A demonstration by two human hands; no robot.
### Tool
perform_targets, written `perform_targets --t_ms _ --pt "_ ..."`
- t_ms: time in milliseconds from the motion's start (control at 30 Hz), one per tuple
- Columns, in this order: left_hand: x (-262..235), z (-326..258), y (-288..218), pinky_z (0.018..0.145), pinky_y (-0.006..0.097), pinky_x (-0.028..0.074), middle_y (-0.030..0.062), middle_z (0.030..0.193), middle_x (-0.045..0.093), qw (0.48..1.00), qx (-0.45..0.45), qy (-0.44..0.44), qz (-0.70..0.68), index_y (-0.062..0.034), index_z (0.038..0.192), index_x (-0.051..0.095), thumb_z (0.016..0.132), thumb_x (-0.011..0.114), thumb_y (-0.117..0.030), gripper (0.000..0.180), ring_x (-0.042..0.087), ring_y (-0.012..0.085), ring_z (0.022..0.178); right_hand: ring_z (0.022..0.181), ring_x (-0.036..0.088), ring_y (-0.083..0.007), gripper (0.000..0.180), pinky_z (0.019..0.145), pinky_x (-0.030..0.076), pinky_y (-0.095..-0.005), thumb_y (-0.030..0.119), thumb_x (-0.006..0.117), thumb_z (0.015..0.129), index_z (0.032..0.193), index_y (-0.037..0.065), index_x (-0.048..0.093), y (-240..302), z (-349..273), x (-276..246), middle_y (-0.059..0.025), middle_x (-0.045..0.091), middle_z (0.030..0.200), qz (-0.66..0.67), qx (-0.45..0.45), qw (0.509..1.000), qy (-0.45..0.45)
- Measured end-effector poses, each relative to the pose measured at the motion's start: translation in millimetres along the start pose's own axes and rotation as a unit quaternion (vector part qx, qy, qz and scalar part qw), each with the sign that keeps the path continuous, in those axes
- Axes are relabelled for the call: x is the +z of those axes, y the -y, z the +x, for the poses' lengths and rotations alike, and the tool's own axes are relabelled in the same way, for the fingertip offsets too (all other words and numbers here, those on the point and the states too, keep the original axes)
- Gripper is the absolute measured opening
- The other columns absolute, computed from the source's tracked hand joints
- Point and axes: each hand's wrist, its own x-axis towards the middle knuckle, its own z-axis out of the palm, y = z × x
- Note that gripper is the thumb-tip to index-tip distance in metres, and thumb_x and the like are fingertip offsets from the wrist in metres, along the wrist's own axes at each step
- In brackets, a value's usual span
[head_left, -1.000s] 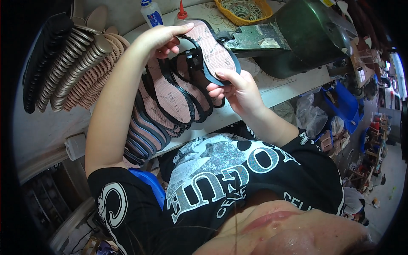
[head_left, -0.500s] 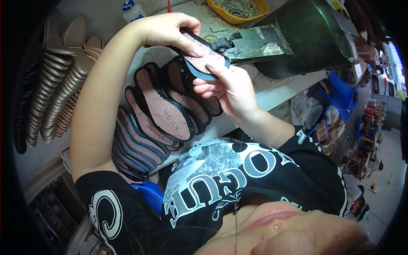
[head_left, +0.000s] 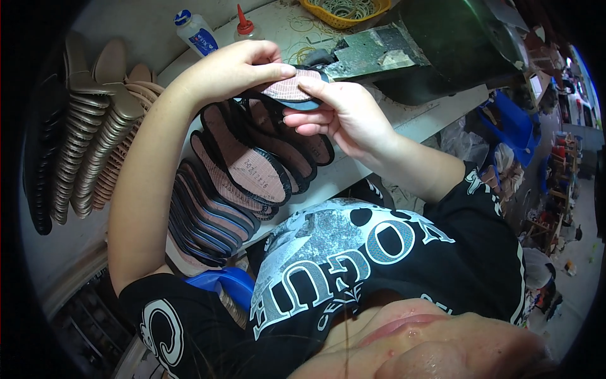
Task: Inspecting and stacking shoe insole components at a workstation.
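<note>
A pink insole (head_left: 291,88) with a dark edge and a blue-grey strip along its near side is held up in both hands, at the tip of the green machine's arm (head_left: 372,54). My left hand (head_left: 252,65) grips its left part, thumb on the pink face and fingers curled behind. At the other end, my right hand (head_left: 350,114) pinches it between thumb and fingers. Whether the insole touches the machine's tip cannot be made out. Below the hands, overlapping pink insoles with black edges (head_left: 246,155) lie on the white table, beside a fanned row of more insoles (head_left: 211,211).
Stacks of gold and beige insoles (head_left: 107,145) stand at the left. Behind my left hand are a blue-capped bottle (head_left: 196,33) and a red-tipped bottle (head_left: 245,28). A yellow basket of rubber bands (head_left: 344,14) sits at the back. Blue bins (head_left: 514,129) stand off to the right.
The insole has turned from a steep slant to nearly level, and both hands have turned with it while keeping their grip. The whole view has shifted a little, showing more of the red-tipped bottle.
</note>
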Motion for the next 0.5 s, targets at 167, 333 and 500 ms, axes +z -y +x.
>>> perform_targets --t_ms 167,333,500 --pt "12.4 -6.9 9.2 0.053 0.022 0.034 -0.0047 0.069 0.048 0.998 0.027 -0.030 -0.051 -0.0048 0.083 0.056 0.089 0.059 -0.038 0.034 0.042 0.0053 0.062 0.077 0.068 -0.0183 0.033 0.064 0.057 -0.0237 0.027 0.057 0.091 0.106 -0.003 0.058 -2.1 3.9 -3.4 -0.0124 0.066 0.092 -0.001 -0.028 0.999 0.018" --pt "0.7 -8.1 -5.9 0.049 0.021 0.029 -0.0063 0.066 0.045 0.995 -0.063 0.019 -0.076 -0.0078 0.079 0.056 0.087 0.064 -0.034 0.028 0.039 0.0030 0.060 0.078 0.068 -0.0182 0.030 0.065 0.057 -0.0235 0.023 0.057 0.092 0.104 -0.004 0.058 -2.2 2.3 -6.8 -0.0142 0.066 0.091 0.005 -0.040 0.998 0.043" --pt "5.5 -8.8 -3.3 0.051 0.023 0.032 -0.0039 0.064 0.046 0.998 -0.068 -0.013 -0.011 -0.0053 0.077 0.056 0.087 0.062 -0.037 0.033 0.040 0.0053 0.060 0.084 0.067 -0.0177 0.031 0.072 0.056 -0.0240 0.020 0.056 0.092 0.108 -0.006 0.057 -0.2 0.6 -14.2 -0.0138 0.066 0.093 -0.021 -0.018 0.997 0.075"
